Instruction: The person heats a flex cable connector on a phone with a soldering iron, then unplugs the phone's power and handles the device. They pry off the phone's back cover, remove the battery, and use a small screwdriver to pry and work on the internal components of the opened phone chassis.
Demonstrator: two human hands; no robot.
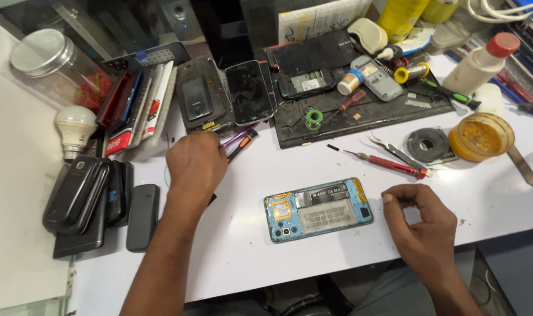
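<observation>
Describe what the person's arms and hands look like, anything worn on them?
Both forearms are bare as far as the picture shows: no sleeves, gloves or watch in view. The left hand and right hand show no rings or bands on the visible fingers. At the bottom edge, grey-blue cloth shows below the table edge, likely the person's clothing.

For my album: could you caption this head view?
Opened blue phone between two hands: left hand reaches small tools, right hand rests beside.
</observation>
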